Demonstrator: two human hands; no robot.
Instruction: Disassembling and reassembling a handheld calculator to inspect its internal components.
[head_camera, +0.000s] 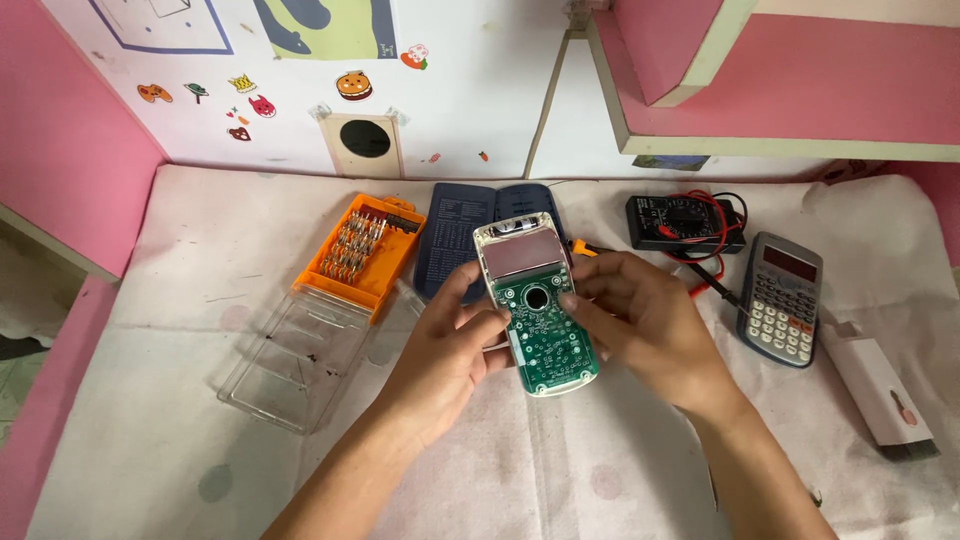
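Observation:
An opened calculator body (536, 300) with a green circuit board and a pinkish display panel is held over the middle of the table. My left hand (455, 345) grips its left edge, thumb near the board. On the other side, my right hand (640, 320) holds the right edge, fingers curled beside the board's round hole. A dark blue calculator cover (462, 232) lies flat just behind it.
An orange screwdriver-bit case (365, 255) with its clear lid (300, 360) open sits at the left. A black multimeter (680, 222) with red leads, a grey calculator (782, 298) and a white box (880, 390) lie at the right. Pink walls and a shelf surround the table.

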